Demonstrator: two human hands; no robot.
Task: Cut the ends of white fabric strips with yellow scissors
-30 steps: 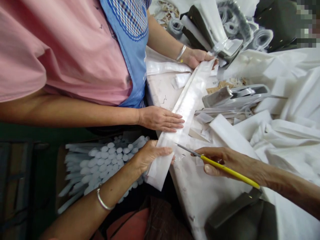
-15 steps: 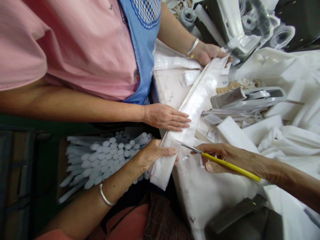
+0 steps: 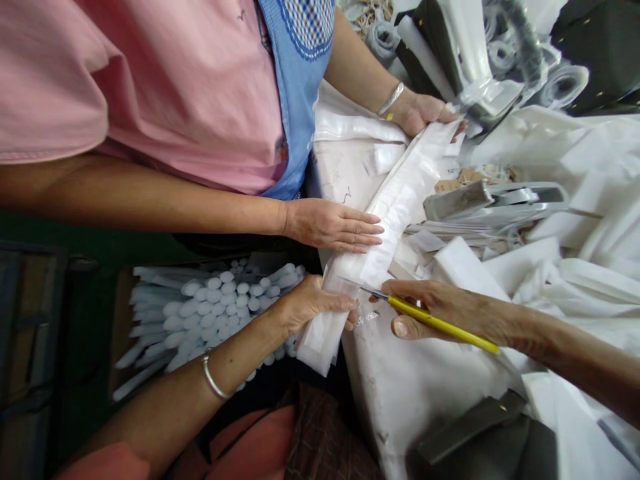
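A long, folded strip of shiny white plastic film [image 3: 400, 200] lies slantwise across the table corner, its near end hanging over the edge. My left hand [image 3: 315, 303] is closed on that near end, thumb on top. In my right hand [image 3: 440, 310] is a yellow-handled cutting tool [image 3: 440, 325]; whether it is a knife or scissors I cannot make out. Its thin metal tip lies over the strip, just right of my left fingers. A co-worker's flat hand [image 3: 335, 227] presses the middle of the strip, and that person's other hand [image 3: 425, 113] holds the far end.
A box of white foam rods [image 3: 215, 310] stands below the table's left edge. Loose white sheets [image 3: 575, 267] and a grey plastic-wrapped part [image 3: 495, 200] cover the right side. Dark wrapped pieces [image 3: 435, 47] lie at the back, and a black object [image 3: 490, 433] sits near the front.
My right hand and the cutting tool have shifted left, bringing the tip further over the strip. My left hand keeps its hold. The view has moved slightly.
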